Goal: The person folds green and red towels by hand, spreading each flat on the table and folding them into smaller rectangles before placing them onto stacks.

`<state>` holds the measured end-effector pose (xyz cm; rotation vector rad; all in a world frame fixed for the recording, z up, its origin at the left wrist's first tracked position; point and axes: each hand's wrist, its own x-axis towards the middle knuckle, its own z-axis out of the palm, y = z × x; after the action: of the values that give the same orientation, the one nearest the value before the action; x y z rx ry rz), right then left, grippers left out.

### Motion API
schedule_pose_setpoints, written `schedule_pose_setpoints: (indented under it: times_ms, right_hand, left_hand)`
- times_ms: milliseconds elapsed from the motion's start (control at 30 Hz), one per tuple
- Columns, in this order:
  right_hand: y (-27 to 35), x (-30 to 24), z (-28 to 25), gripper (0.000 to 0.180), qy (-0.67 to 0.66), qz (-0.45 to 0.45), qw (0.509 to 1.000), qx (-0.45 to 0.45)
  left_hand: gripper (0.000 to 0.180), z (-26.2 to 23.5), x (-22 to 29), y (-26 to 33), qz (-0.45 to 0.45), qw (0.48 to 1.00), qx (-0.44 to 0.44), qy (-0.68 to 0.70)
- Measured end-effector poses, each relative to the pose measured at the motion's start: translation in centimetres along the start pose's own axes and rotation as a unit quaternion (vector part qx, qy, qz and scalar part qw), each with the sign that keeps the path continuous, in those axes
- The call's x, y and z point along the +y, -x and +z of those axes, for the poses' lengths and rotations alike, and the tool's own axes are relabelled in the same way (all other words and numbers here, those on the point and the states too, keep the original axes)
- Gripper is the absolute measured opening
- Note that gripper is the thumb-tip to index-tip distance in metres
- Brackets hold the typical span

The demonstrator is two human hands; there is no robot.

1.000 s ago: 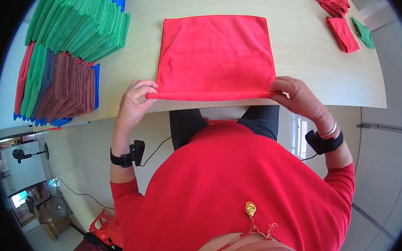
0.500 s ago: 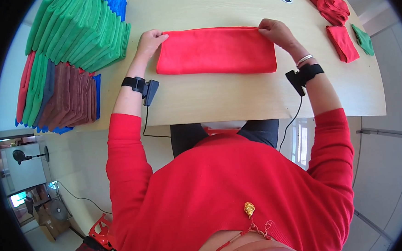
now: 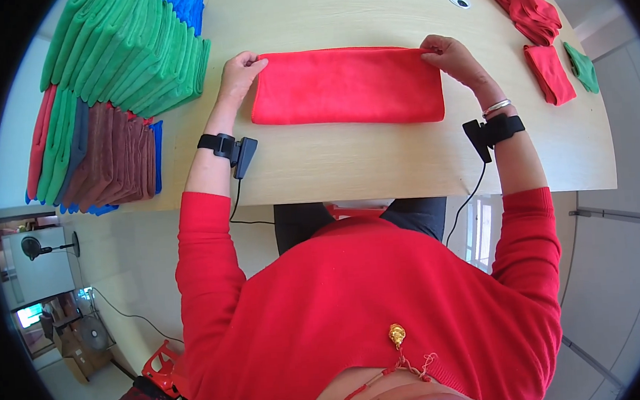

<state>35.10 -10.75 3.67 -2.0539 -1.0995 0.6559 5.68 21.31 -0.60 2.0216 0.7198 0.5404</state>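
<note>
A red towel, folded into a long rectangle, lies flat on the table in front of me. My left hand pinches its far left corner between thumb and fingers. At the far right corner, my right hand holds the towel's edge in the same kind of pinch. The fold's near edge rests on the tabletop. Each wrist wears a black strap with a small dark device and a cable.
Folded green towels are stacked at the left, beside brown towels and a few blue ones. At the far right lie crumpled red cloths, a folded red cloth and a green cloth. A round grommet sits in the table.
My right hand has shifted slightly outward at the towel's right corner. Both hands stay at the corners; the whole view has slid a little downward.
</note>
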Motion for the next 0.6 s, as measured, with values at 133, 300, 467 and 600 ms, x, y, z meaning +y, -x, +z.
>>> schedule_pose_setpoints:
  times_ms: [133, 300, 467, 600]
  right_hand:
    - [0.2, -0.5, -1.2, 0.012, -0.019, -0.036, 0.999, 0.008]
    - [-1.2, 0.5, -0.1, 0.020, 0.066, -0.029, 0.996, 0.055]
    - [0.6, -0.7, 2.3, 0.035, 0.256, -0.108, 0.946, 0.167]
    - [1.7, -5.1, 9.0, 0.050, 0.256, -0.220, 0.933, 0.122]
  left_hand:
    - [0.017, -0.8, 1.8, 0.4, -0.061, 0.995, -0.006, 0.082]
    - [0.019, -0.2, -0.4, -0.3, -0.038, 0.997, 0.038, 0.058]
    - [0.026, 2.0, 3.2, 2.0, 0.103, 0.961, 0.120, -0.226]
    - [0.033, 5.0, 6.8, 4.7, 0.308, 0.878, 0.042, -0.364]
